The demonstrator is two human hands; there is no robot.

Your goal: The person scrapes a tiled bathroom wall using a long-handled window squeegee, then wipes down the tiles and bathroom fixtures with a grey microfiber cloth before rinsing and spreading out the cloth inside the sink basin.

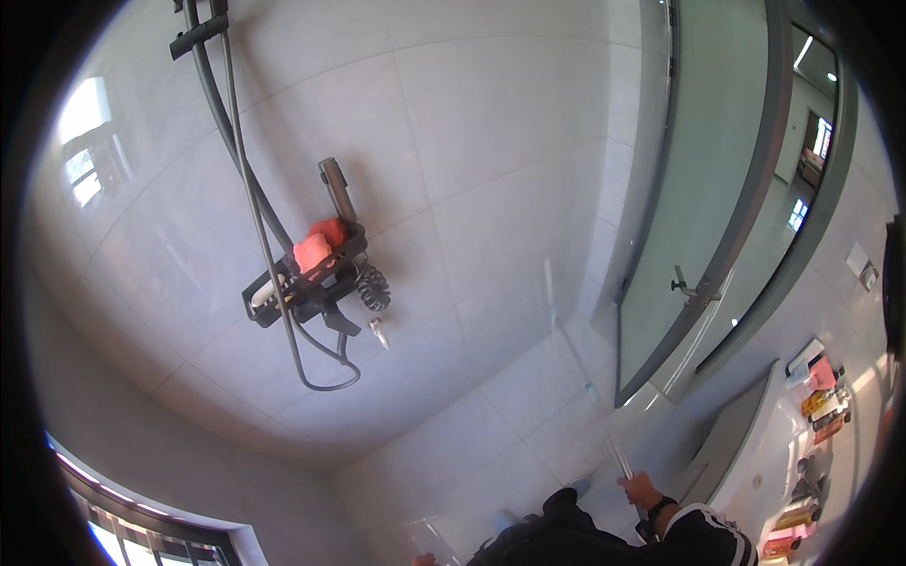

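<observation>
My right hand (638, 489), with a black band at its wrist, is closed around a thin pale pole (606, 424). The pole slants up and left across the tiles, has teal rings, and blurs towards its far end. A black part of it or beside it shows below my hand. Only a bit of my left hand (425, 559) shows at the bottom edge. It is near a clear or pale, thin-edged thing (433, 532) that I cannot make out; whether the fingers hold it is hidden. Light shoes (580, 485) stand on the tiled floor (509, 424).
A dark shower set with a caddy (265, 315), pink and red cloths (313, 253) and a looping hose (301, 368) is on the tiled wall. At right, a frosted glass door (708, 177) with a handle (685, 284) stands ajar. Several bottles (814, 403) line the white counter (761, 453).
</observation>
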